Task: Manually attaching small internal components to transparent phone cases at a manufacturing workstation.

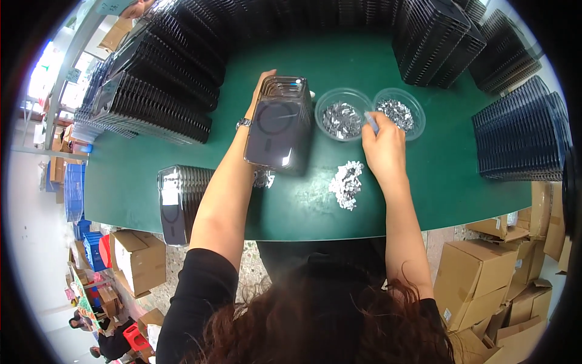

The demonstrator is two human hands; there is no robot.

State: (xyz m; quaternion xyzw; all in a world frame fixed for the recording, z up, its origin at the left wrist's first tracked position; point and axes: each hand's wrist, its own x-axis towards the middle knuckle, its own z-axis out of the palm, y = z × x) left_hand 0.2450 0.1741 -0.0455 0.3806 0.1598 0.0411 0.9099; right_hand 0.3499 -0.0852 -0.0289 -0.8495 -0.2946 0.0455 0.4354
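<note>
Held stack of dark phone cases (276, 130) in left hand (257, 94), seemingly up off green table (436, 188), ring-marked face toward camera. Had left fingers spread about as wide as stack, seen along its left edge; couldn't tell finger placement underneath. Pointed stack's long axis away from body, far end leaning slightly right. Placed right hand (385, 145) well to the right, by the meeting point of left tub (343, 92) and right tub (394, 92), both clear and round. Pinched small pale bluish piece (371, 123) in right fingers, nearly closed, at left tub's right rim; couldn't make out its kind. Judged sideways gap as the relation that mattered: stack left of right fingertips, roughly level with them, left tub mostly between, no contact. Marked left hand as nearer to stack, right hand as nearer to tubs. Noted silver pieces (341, 120) inside both tubs, loose pile (347, 187) on table nearer the body, smaller pile (264, 179) partly hidden beside left forearm (221, 203). Saw second case stack (173, 209) left of that forearm, at near table edge.
</note>
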